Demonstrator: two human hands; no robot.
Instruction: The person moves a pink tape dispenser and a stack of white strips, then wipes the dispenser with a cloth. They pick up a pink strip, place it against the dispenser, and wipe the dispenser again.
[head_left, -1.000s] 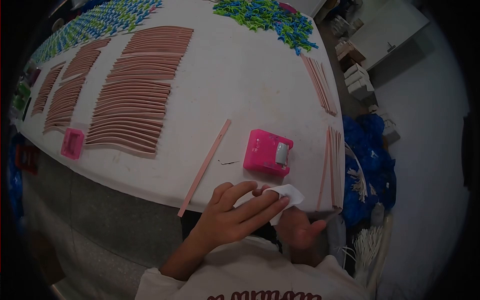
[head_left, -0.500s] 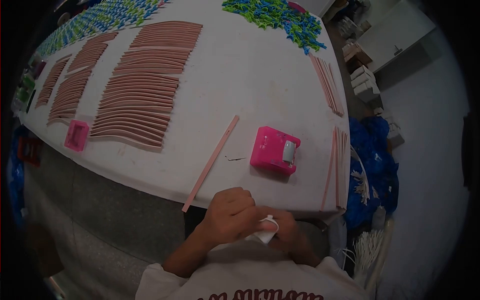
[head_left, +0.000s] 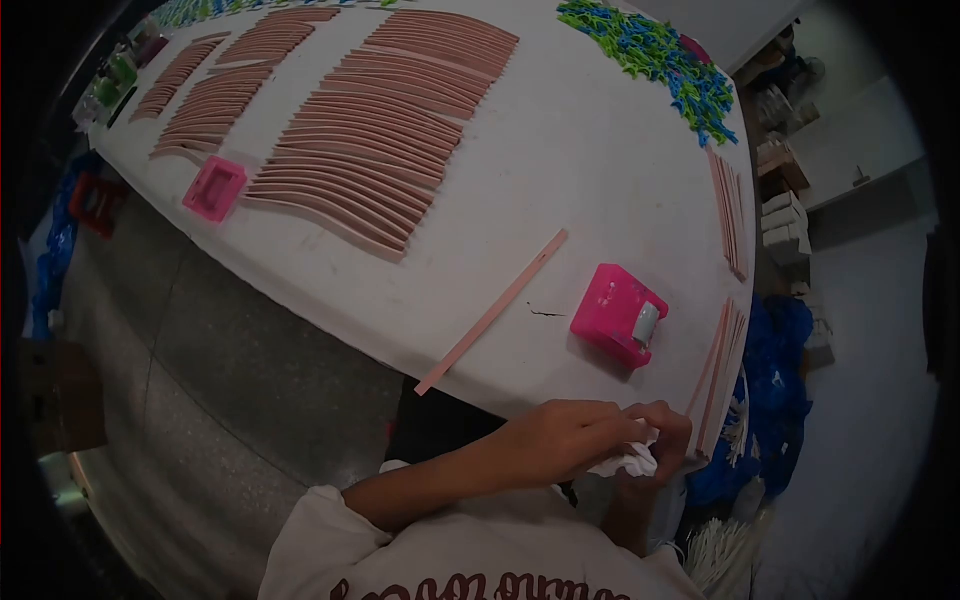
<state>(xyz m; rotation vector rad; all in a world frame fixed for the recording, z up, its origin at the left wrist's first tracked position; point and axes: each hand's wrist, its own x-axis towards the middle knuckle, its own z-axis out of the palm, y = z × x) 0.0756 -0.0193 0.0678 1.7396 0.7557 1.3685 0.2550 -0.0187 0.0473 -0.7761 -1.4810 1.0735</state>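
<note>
My left hand (head_left: 568, 437) reaches across from the left, fingers closed on a crumpled white cloth or tissue (head_left: 637, 462). My right hand (head_left: 668, 436) is curled around the other side of the same white piece, so both hands meet on it at the table's front edge. Just beyond them stands a pink box with a pale roller (head_left: 646, 322) at its right side. Left of the box a single flat pink strip (head_left: 492, 312) lies slantwise, its near end at the table edge. Some fingertips are hidden behind the white piece.
Rows of pink strips (head_left: 350, 165) cover the white table's (head_left: 530, 150) left part, with a pink tray (head_left: 215, 190) beside them. More strips (head_left: 718, 375) lie along the right edge. Blue and green pieces (head_left: 655, 62) are heaped at the back. A blue bag (head_left: 780, 350) stands right.
My view has turned left, so the table things appear further right. The white piece, earlier folded around a finger, is now crumpled between both hands, which have moved right in the view.
</note>
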